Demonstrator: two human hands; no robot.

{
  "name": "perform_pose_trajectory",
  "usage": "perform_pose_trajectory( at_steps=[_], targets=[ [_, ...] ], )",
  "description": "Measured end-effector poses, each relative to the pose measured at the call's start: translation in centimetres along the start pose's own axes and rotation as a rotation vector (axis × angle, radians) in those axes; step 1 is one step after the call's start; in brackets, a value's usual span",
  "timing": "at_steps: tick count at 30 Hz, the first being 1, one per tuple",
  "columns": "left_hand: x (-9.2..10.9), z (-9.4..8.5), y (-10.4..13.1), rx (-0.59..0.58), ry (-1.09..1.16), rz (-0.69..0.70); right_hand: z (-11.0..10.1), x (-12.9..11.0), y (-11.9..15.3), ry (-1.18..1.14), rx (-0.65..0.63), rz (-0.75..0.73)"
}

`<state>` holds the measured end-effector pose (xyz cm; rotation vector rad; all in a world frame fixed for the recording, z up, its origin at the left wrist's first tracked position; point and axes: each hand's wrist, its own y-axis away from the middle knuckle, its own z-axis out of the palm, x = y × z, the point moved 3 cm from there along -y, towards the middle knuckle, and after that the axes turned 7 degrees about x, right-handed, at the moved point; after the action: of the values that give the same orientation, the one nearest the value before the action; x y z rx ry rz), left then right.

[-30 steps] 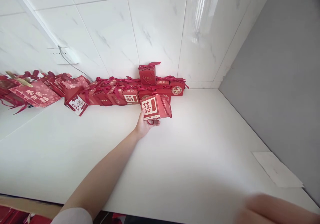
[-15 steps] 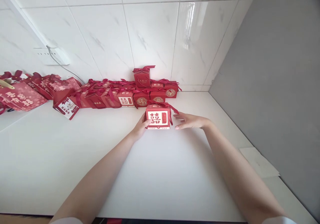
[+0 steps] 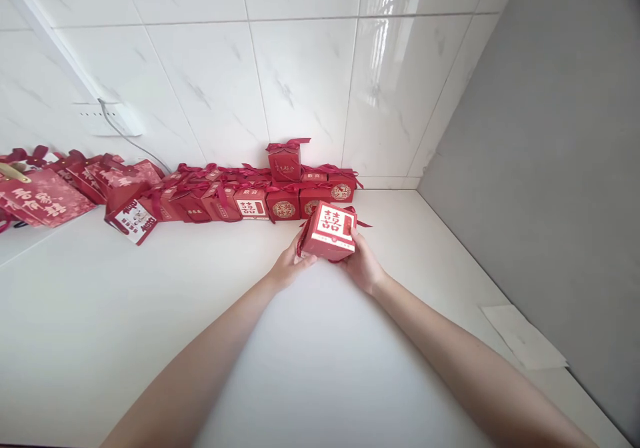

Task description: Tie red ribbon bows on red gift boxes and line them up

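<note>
A red gift box [image 3: 330,247] with a white panel bearing a red double-happiness character is held between both hands, tilted so its underside faces me. My left hand [image 3: 290,263] grips its left side, the thumb along the lower edge. Wrapped round the right side is my right hand [image 3: 364,261], thumb on the front panel and fingers partly hidden beneath. Dark red ribbon trails behind the box. Just beyond stands a row of similar red boxes [image 3: 251,205] tied with ribbons, and one small red box [image 3: 285,163] sits on top of them.
At the far left lie several red paper bags [image 3: 37,198], beside a tilted red box with a white label [image 3: 133,218]. A wall socket [image 3: 107,120] has a grey cable. White paper [image 3: 525,338] lies on the white table [image 3: 300,375] near the grey panel [image 3: 550,168] at right.
My right hand has closed on the box's right side. The box has been tipped back and turned, showing its underside. The view has shifted slightly.
</note>
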<state>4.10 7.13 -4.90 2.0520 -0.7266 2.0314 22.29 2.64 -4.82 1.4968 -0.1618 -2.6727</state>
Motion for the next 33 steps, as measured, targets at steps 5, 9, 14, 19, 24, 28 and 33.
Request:
perform_pose_trajectory(
  at_steps=[5,9,14,19,24,28,33],
  targets=[
    [0.8,0.2,0.4,0.193,-0.251,0.127,0.2,0.1,0.5,-0.077,-0.095,0.273],
    [1.2,0.0,0.4,0.208,-0.253,0.132,-0.1,0.3,0.3,-0.061,-0.115,0.195],
    [0.2,-1.2,-0.5,0.290,0.035,0.148,0.0,0.6,0.7,0.266,-0.111,-0.296],
    [-1.4,-4.5,-0.7,0.554,0.059,0.029,0.2,1.5,1.2,0.729,-0.189,-0.558],
    [-1.0,-7.6,0.5,0.748,-0.004,-0.016,-0.1,1.7,1.2,0.906,-0.199,-0.612],
    [-0.4,-8.8,1.5,0.832,-0.012,-0.031,-0.2,1.3,1.4,0.798,-0.262,-0.510],
    [0.4,-10.0,3.3,0.896,-0.012,-0.094,0.0,1.4,2.0,0.437,-0.386,-0.109]
  ],
)
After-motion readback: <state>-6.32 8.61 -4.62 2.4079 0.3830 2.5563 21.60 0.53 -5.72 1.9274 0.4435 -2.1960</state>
